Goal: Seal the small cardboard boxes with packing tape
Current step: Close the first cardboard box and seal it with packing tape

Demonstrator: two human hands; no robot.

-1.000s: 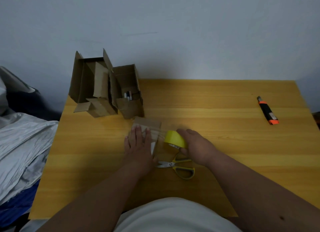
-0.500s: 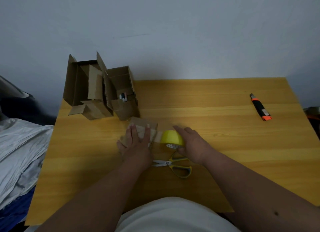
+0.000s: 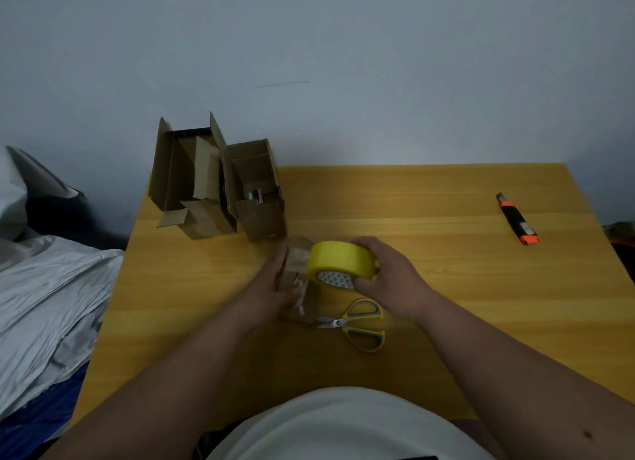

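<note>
The right hand grips the yellow tape roll, fingers curled over its top and thumb under its near edge, holding it just right of the small cardboard box and above the scissors. The left hand presses on the box's left side with fairly straight fingers; blur hides whether they curl round it. The box sits near the middle of the wooden table. Left of and beyond it stand two open cardboard boxes. Well to the right of the small box lies an orange-and-black utility knife
</note>
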